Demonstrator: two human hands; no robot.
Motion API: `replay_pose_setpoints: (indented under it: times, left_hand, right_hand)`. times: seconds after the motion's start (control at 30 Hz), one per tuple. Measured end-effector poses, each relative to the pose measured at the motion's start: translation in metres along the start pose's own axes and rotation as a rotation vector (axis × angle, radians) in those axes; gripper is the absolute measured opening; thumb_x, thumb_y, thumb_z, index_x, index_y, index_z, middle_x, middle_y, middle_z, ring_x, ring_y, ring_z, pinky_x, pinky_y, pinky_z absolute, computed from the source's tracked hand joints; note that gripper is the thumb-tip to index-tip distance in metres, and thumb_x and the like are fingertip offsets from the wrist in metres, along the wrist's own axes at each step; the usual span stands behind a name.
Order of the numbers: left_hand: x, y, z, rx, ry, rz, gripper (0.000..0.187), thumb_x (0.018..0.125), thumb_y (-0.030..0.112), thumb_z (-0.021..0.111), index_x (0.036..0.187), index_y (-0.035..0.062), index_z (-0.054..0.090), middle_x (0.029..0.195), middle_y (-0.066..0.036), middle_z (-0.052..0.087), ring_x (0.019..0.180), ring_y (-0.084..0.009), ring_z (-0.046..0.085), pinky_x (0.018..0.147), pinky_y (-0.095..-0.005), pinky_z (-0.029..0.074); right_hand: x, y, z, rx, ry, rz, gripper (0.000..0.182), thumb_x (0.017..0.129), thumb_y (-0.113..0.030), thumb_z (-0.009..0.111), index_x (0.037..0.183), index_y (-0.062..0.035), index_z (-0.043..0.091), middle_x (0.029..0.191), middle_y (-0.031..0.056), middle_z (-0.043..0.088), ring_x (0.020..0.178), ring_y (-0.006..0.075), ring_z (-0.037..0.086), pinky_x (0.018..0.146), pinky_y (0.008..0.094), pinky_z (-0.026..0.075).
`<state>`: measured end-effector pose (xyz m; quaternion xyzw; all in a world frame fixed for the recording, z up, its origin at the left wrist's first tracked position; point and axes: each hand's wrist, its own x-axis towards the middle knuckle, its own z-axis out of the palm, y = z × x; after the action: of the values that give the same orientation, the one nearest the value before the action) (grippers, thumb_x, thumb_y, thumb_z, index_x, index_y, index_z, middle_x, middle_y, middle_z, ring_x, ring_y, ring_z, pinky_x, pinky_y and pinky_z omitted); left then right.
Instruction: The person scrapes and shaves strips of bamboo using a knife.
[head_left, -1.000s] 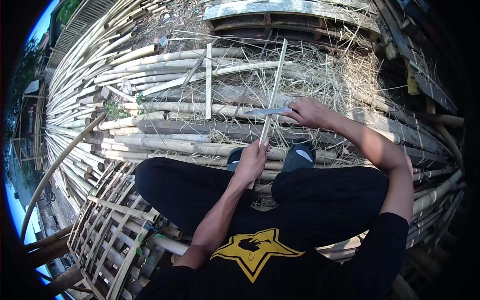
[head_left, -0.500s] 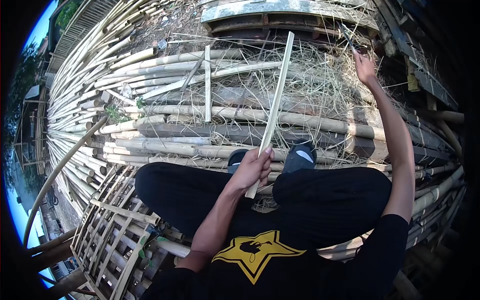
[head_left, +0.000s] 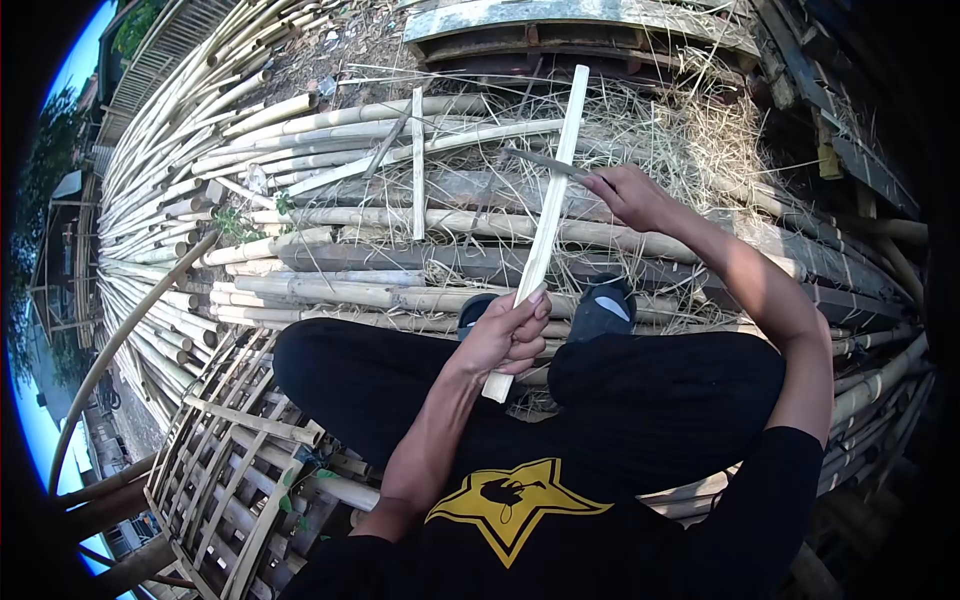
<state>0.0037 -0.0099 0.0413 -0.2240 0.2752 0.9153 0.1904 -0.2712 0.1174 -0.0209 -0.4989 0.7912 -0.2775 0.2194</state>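
Note:
My left hand (head_left: pixel 508 333) is wrapped round the lower part of a pale split bamboo strip (head_left: pixel 552 215), which slants up and away from my lap. In my right hand (head_left: pixel 632 198) is a knife (head_left: pixel 545 161), its handle hidden in the closed fingers. The dark blade points left and crosses the strip in its upper half. Beyond the strip, another bamboo strip (head_left: pixel 418 165) stands out against the poles.
Bamboo poles (head_left: pixel 340 218) lie crosswise under and in front of my feet, with shavings (head_left: pixel 665 130) scattered over them. A wooden pallet (head_left: pixel 580 18) stands at the far side. A bamboo lattice (head_left: pixel 225 470) is at my left, and stacked poles fan out beyond it.
My right hand has come down and left from the far right, bringing the knife across the strip. The left hand keeps its hold, and the strip has turned slightly.

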Motion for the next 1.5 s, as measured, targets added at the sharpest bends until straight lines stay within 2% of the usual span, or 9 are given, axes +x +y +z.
replay_pose_setpoints:
  times: [0.17,0.27,0.37,0.63,0.77,0.97,1.03,1.2,1.5]
  left_hand:
    - [-0.002,0.001,-0.002,-0.026,-0.006,0.020,0.025,0.103,0.030,0.038,0.089,0.0101,0.043,0.057,0.007,0.024,0.039,-0.0022,0.021,0.030,-0.0187,0.019]
    - [0.004,0.004,-0.003,-0.031,0.001,0.052,0.025,0.103,0.030,0.039,0.090,0.0098,0.044,0.057,0.007,0.024,0.040,-0.0024,0.022,0.030,-0.0188,0.023]
    - [0.009,0.001,0.002,-0.021,0.014,0.036,0.027,0.103,0.032,0.039,0.089,0.0093,0.046,0.056,0.007,0.025,0.040,-0.0026,0.024,0.030,-0.0196,0.028]
    - [0.020,-0.005,-0.005,0.201,0.007,0.005,0.031,0.102,0.032,0.040,0.098,0.0035,0.050,0.058,0.003,0.040,0.042,-0.0056,0.040,0.042,-0.0209,0.041]
    - [0.035,-0.014,-0.010,0.617,0.334,0.178,0.042,0.094,0.037,0.058,0.112,-0.0009,0.053,0.073,-0.003,0.057,0.057,-0.0083,0.056,0.052,-0.0204,0.045]
    - [0.035,-0.006,-0.001,0.699,0.439,0.220,0.039,0.088,0.034,0.068,0.104,-0.0002,0.059,0.067,0.001,0.054,0.054,-0.0052,0.051,0.051,-0.0223,0.041]
    - [0.034,-0.004,-0.002,0.813,0.556,0.208,0.034,0.089,0.033,0.067,0.093,-0.0003,0.063,0.060,0.002,0.050,0.053,-0.0046,0.047,0.049,-0.0245,0.037]
    - [0.041,-0.008,-0.017,0.972,0.733,0.386,0.036,0.090,0.033,0.066,0.086,-0.0031,0.064,0.057,0.000,0.050,0.054,-0.0071,0.046,0.050,-0.0285,0.036]
    - [0.035,-0.002,-0.007,1.152,0.896,0.424,0.038,0.092,0.034,0.061,0.094,-0.0033,0.065,0.060,-0.016,0.057,0.052,-0.0173,0.050,0.055,-0.0363,0.041]
  right_hand:
    - [0.010,0.088,-0.061,-0.072,0.207,0.409,0.068,0.097,-0.057,0.033,0.072,0.0018,0.057,0.057,0.0136,0.049,0.056,0.0270,0.049,0.062,0.0453,0.040]
    - [0.007,0.107,-0.058,0.002,0.436,0.380,0.066,0.094,-0.061,0.037,0.074,-0.0006,0.056,0.051,0.0039,0.039,0.047,0.0171,0.042,0.049,0.0377,0.038]
    - [0.002,0.038,-0.051,0.661,0.249,0.632,0.062,0.090,-0.065,0.044,0.079,-0.0046,0.054,0.049,-0.0050,0.031,0.039,0.0080,0.031,0.037,0.0272,0.028]
    - [0.013,-0.032,-0.012,1.095,0.152,0.534,0.039,0.087,-0.041,0.067,0.072,-0.0144,0.043,0.050,-0.0095,0.034,0.036,0.0021,0.027,0.033,0.0213,0.021]
    - [0.011,-0.049,-0.009,1.053,0.294,0.555,0.037,0.090,-0.033,0.065,0.069,-0.0134,0.043,0.049,-0.0087,0.034,0.035,0.0020,0.027,0.033,0.0210,0.020]
    - [0.005,-0.069,0.004,0.822,0.179,0.497,0.037,0.092,-0.040,0.062,0.073,-0.0105,0.048,0.051,-0.0057,0.039,0.035,0.0035,0.030,0.032,0.0239,0.023]
    - [0.006,-0.076,-0.002,0.595,0.019,0.521,0.052,0.092,-0.054,0.053,0.071,-0.0065,0.050,0.053,-0.0027,0.044,0.044,0.0084,0.043,0.040,0.0290,0.035]
    - [-0.012,-0.063,0.003,0.014,-0.018,0.147,0.046,0.100,-0.040,0.038,0.084,-0.0003,0.054,0.057,0.0198,0.053,0.055,0.0381,0.053,0.057,0.0478,0.042]
    - [-0.034,-0.053,0.026,-0.088,-0.182,0.070,0.042,0.099,-0.040,0.039,0.091,-0.0017,0.054,0.078,0.0243,0.060,0.078,0.0439,0.058,0.072,0.0526,0.046]
